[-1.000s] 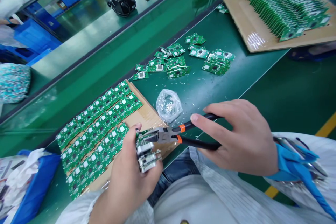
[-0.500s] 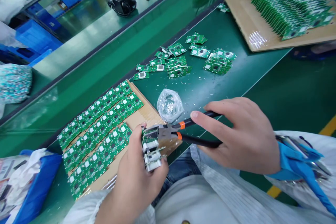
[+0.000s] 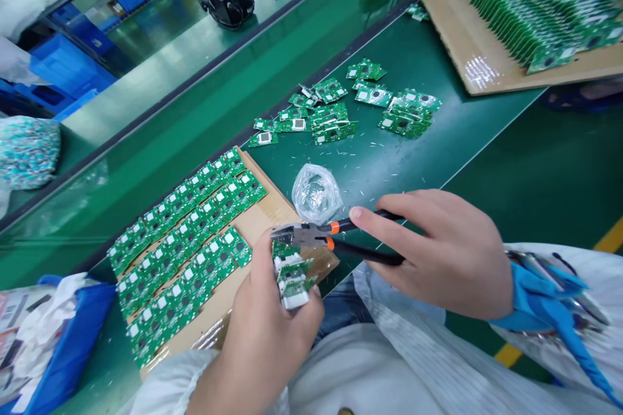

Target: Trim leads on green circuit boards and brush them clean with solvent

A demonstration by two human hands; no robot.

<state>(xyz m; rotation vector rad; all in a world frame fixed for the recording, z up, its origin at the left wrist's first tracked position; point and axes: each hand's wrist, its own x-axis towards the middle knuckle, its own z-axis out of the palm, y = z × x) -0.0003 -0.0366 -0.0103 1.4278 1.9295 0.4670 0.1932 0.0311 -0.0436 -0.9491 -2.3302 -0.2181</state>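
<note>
Between the thumb and fingers of my left hand [image 3: 265,318] sits a small stack of green circuit boards [image 3: 293,275] with white parts on them. My right hand [image 3: 438,253] is closed round the black handles of a pair of cutting pliers [image 3: 304,235] with orange bands. The pliers' jaws lie across the top end of the held boards, close to my left fingertips; whether they touch a pin cannot be made out. Just beyond the jaws is a clear plastic bag [image 3: 316,193], its mouth open upward. Left of my left hand, rows of circuit boards [image 3: 182,246] lie on cardboard [image 3: 265,191].
Loose circuit boards [image 3: 333,117] lie in groups farther back on the green table [image 3: 389,162], with thin clippings scattered nearby. At far right, many boards [image 3: 540,13] stand on edge on a cardboard sheet [image 3: 477,58]. A blue bin [image 3: 80,343] is at lower left.
My left hand has moved slightly right and tilted the boards. The pliers have shifted a little left and up over them, now lying across their top end.
</note>
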